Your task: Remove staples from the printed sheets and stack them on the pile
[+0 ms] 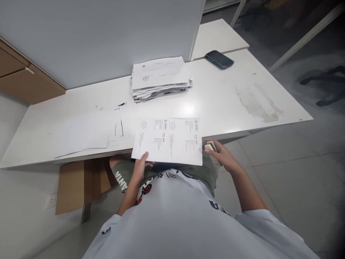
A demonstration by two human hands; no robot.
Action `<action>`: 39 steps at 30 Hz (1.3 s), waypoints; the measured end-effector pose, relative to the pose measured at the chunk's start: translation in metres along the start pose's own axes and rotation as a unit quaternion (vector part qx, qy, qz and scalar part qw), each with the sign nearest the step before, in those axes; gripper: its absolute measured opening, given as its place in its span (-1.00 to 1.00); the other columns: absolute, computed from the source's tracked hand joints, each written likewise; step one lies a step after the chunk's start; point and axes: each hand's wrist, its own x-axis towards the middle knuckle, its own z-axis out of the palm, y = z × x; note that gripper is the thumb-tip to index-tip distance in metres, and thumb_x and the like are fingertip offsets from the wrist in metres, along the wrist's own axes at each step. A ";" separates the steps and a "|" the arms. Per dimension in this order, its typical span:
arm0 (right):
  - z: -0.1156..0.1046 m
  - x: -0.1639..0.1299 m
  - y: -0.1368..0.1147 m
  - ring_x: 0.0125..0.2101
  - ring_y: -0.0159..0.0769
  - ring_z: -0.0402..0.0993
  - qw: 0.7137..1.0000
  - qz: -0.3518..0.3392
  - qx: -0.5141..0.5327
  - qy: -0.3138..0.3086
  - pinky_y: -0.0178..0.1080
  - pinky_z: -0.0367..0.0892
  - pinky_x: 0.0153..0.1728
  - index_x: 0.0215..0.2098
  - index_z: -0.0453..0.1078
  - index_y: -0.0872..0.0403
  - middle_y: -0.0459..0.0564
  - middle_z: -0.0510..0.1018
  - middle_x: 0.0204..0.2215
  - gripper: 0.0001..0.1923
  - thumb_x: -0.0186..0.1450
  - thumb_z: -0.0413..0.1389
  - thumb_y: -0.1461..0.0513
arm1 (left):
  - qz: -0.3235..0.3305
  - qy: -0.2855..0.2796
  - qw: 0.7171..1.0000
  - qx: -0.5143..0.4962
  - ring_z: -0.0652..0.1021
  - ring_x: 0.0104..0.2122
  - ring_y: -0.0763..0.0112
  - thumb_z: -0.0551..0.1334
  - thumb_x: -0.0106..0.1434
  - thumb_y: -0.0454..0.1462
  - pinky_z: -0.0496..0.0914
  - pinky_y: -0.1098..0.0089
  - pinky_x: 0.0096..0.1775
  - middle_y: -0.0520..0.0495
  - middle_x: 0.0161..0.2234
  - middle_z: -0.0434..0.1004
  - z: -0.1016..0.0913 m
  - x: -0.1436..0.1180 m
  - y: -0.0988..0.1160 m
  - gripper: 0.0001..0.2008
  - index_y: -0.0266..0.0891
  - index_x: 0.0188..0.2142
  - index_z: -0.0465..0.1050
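Where the white desk (221, 104) runs out at far left, blank loose sheets (86, 133) lying flat, overlapping, near the front edge. Below the edge, brown cardboard (71, 187) against the floor. Just right of the loose sheets, left hand (139, 169) pinching the near left corner of the printed sheet (168, 140), thumb on top, fingers curled under. Sheet half on the desk, near edge overhanging toward the lap, print in columns, too small to read. Behind it, well apart, against the grey partition (107, 36), untidy paper stack (160, 77). Right of the printed sheet, just beside its near right corner, right hand (219, 154) at the desk edge, fingers loosely curled around a small pale object (210, 146), possibly a stapler, cannot tell for sure. Farther back right, dark phone (219, 59) face up. Dull stain (258, 104) toward the right end.
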 end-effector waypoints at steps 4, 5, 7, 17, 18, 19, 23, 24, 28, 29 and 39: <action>0.004 -0.003 -0.005 -0.15 -0.12 0.47 0.999 -0.002 0.029 -0.038 -0.16 0.39 -0.16 0.06 0.38 0.02 0.04 0.57 -0.12 -0.39 0.12 0.28 -0.06 | -0.018 -0.003 1.000 0.003 0.52 -0.58 0.39 0.44 0.01 -0.11 0.38 0.42 -0.58 -0.06 -0.40 0.56 0.007 -0.001 -0.003 -0.46 -0.29 -0.08 0.35; 0.004 -0.005 -0.006 -0.18 -0.14 0.47 0.999 0.003 0.036 -0.036 -0.17 0.39 -0.18 0.06 0.38 0.02 0.02 0.57 -0.15 -0.39 0.12 0.28 -0.06 | -0.020 -0.007 1.000 0.004 0.52 -0.58 0.39 0.45 0.00 -0.08 0.37 0.42 -0.58 -0.06 -0.42 0.56 0.009 -0.002 -0.004 -0.46 -0.29 -0.11 0.35; 0.003 -0.009 -0.007 -0.25 -0.20 0.46 0.998 0.021 0.049 -0.021 -0.22 0.37 -0.25 0.00 0.41 0.02 -0.02 0.55 -0.23 -0.43 0.10 0.31 -0.04 | -0.025 -0.023 0.999 0.009 0.46 -0.64 0.43 0.44 -0.01 0.02 0.29 0.45 -0.63 0.01 -0.55 0.48 0.013 -0.004 -0.005 -0.46 -0.28 -0.21 0.36; 0.099 -0.050 -0.003 -0.65 -0.47 0.24 0.904 0.097 0.365 -0.198 -0.36 0.09 -0.67 -0.16 0.43 0.04 -0.09 0.47 -0.45 -0.55 0.09 0.31 -0.02 | -0.011 -0.080 0.996 0.025 0.17 -0.69 0.60 0.29 0.05 0.22 0.05 0.42 -0.56 0.13 -0.74 0.09 0.069 -0.007 -0.022 -0.38 -0.17 -0.68 0.10; 0.112 -0.049 -0.007 -0.66 -0.47 0.23 0.896 0.087 0.394 -0.185 -0.36 0.09 -0.67 -0.17 0.43 0.04 -0.09 0.47 -0.45 -0.58 0.11 0.30 -0.01 | -0.006 -0.095 0.995 0.042 0.18 -0.68 0.58 0.29 0.06 0.21 0.07 0.41 -0.54 0.12 -0.73 0.11 0.072 -0.006 -0.025 -0.39 -0.18 -0.69 0.13; 0.122 -0.046 -0.011 -0.66 -0.47 0.22 0.890 0.079 0.416 -0.167 -0.36 0.10 -0.68 -0.19 0.43 0.03 -0.10 0.46 -0.47 -0.61 0.12 0.29 -0.01 | 0.000 -0.108 0.993 0.058 0.20 -0.66 0.56 0.28 0.07 0.20 0.09 0.41 -0.52 0.11 -0.72 0.14 0.074 -0.005 -0.027 -0.41 -0.19 -0.69 0.17; 0.135 -0.031 -0.026 -0.67 -0.41 0.18 0.891 0.063 0.429 -0.135 -0.35 0.12 -0.69 -0.32 0.40 0.06 -0.14 0.36 -0.64 -0.60 0.15 0.24 -0.09 | 0.020 -0.143 0.986 0.078 0.23 -0.61 0.53 0.30 0.11 0.10 0.14 0.40 -0.44 0.10 -0.71 0.17 0.070 -0.004 -0.031 -0.48 -0.20 -0.68 0.21; 0.134 -0.028 -0.027 -0.68 -0.41 0.18 0.898 0.062 0.415 -0.130 -0.35 0.12 -0.69 -0.36 0.40 0.06 -0.14 0.34 -0.67 -0.60 0.16 0.22 -0.10 | 0.019 -0.148 0.986 0.075 0.22 -0.61 0.53 0.30 0.11 0.09 0.14 0.40 -0.43 0.11 -0.71 0.15 0.069 -0.004 -0.030 -0.48 -0.19 -0.68 0.20; 0.129 -0.022 -0.025 -0.67 -0.42 0.23 0.922 0.059 0.376 -0.067 -0.36 0.14 -0.66 -0.39 0.38 0.08 -0.13 0.36 -0.69 -0.63 0.16 0.25 -0.05 | 0.002 -0.160 0.985 0.066 0.19 -0.63 0.56 0.35 0.05 0.08 0.12 0.41 -0.45 0.13 -0.73 0.08 0.065 -0.001 -0.025 -0.45 -0.18 -0.71 0.13; 0.128 -0.022 -0.023 -0.67 -0.41 0.23 0.923 0.060 0.376 -0.057 -0.36 0.15 -0.65 -0.39 0.38 0.07 -0.14 0.36 -0.69 -0.63 0.15 0.26 -0.05 | -0.004 -0.162 0.985 0.065 0.17 -0.64 0.57 0.34 0.04 0.11 0.10 0.41 -0.47 0.13 -0.73 0.07 0.065 0.000 -0.024 -0.43 -0.18 -0.72 0.11; 0.136 -0.020 -0.024 -0.66 -0.37 0.22 0.920 0.058 0.386 -0.028 -0.31 0.13 -0.66 -0.44 0.38 0.05 -0.12 0.37 -0.70 -0.58 0.13 0.24 -0.12 | 0.000 -0.167 0.975 0.146 0.16 -0.69 0.53 0.17 0.14 0.26 0.10 0.41 -0.52 0.14 -0.75 0.10 0.059 0.008 -0.019 -0.41 -0.22 -0.53 0.42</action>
